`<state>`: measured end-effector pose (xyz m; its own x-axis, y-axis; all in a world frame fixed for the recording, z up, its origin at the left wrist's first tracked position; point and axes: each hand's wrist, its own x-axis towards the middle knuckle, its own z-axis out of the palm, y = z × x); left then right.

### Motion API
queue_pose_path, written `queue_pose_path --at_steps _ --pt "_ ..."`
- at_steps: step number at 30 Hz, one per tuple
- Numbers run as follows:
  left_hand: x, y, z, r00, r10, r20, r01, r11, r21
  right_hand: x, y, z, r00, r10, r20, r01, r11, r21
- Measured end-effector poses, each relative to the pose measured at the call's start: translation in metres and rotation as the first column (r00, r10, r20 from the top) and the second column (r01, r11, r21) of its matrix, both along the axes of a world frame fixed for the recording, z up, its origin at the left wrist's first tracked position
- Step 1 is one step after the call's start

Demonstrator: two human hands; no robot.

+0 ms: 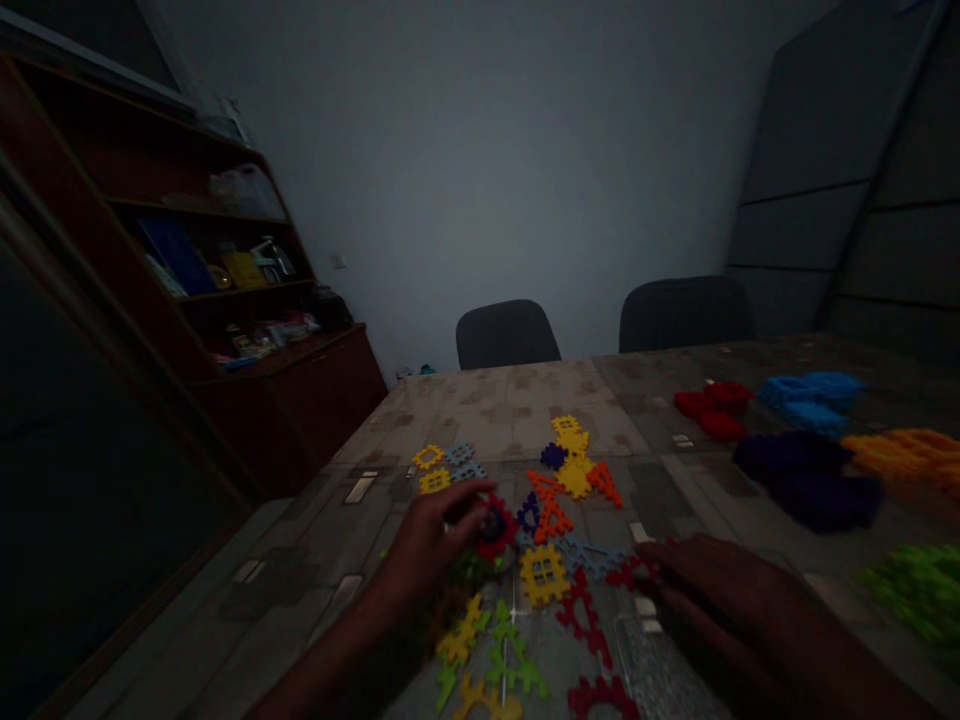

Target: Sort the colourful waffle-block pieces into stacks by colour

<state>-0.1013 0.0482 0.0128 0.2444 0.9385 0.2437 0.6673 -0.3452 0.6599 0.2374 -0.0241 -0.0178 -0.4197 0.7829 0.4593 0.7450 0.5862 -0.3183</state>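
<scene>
My left hand is closed, with thumb and fingers around the edge of a red toothed plastic piece that has a dark centre. To the right, my right hand reaches flat with its fingers stretched out. Its fingertips are at a small red connector piece; whether they touch it I cannot tell. Between the hands lie a yellow window-like square, a grey-blue piece and a red triangular piece. Orange triangles and a joined yellow group lie farther back.
Piles of interlocking pieces sit on the right: red, light blue, dark blue, orange and green. Green triangles lie near the front. Two chairs stand behind the patterned table; a shelf unit is left.
</scene>
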Motion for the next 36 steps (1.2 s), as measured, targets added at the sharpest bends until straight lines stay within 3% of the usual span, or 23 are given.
queue_pose_path --at_steps 2,4,7,11,16,21,24,29,33,36 --pt "0.024 -0.034 -0.008 0.980 -0.145 0.138 0.162 0.980 -0.119 -0.001 -0.001 -0.001 1.000 0.006 0.010 -0.005 0.999 -0.049" --pt "0.045 -0.060 -0.015 0.937 -0.258 0.234 0.311 0.923 -0.228 -0.003 -0.001 -0.002 1.000 0.010 0.015 -0.009 0.998 -0.062" --pt "0.063 -0.080 -0.023 0.905 -0.375 0.203 0.411 0.893 -0.182 -0.005 -0.002 -0.005 1.000 0.013 0.009 -0.013 1.000 -0.027" --pt "0.067 -0.084 -0.027 0.911 -0.408 0.064 0.412 0.908 -0.078 -0.007 -0.003 -0.004 0.999 0.026 0.027 -0.025 0.999 -0.032" --pt "0.053 -0.085 -0.026 0.921 -0.388 -0.024 0.389 0.919 0.058 -0.011 -0.007 -0.003 0.998 0.056 0.035 -0.052 0.993 -0.109" --pt "0.036 -0.081 -0.054 0.848 -0.523 -0.090 0.530 0.842 0.104 -0.020 -0.010 -0.001 0.985 0.162 0.063 -0.152 0.978 -0.145" --pt "0.034 -0.080 -0.066 0.841 -0.521 -0.148 0.531 0.847 0.037 -0.023 -0.010 0.000 0.981 0.173 0.089 -0.163 0.980 -0.110" --pt "0.030 -0.085 -0.057 0.865 -0.479 -0.149 0.472 0.878 -0.084 -0.025 -0.010 0.005 0.981 0.164 0.108 -0.155 0.984 -0.090" --pt "0.028 -0.085 -0.044 0.881 -0.463 -0.097 0.461 0.886 -0.044 -0.024 -0.011 0.005 0.981 0.166 0.100 -0.154 0.981 -0.116" --pt "0.034 -0.083 -0.040 0.850 -0.525 -0.045 0.526 0.851 0.008 -0.022 -0.012 0.004 0.985 0.157 0.068 -0.146 0.978 -0.151"
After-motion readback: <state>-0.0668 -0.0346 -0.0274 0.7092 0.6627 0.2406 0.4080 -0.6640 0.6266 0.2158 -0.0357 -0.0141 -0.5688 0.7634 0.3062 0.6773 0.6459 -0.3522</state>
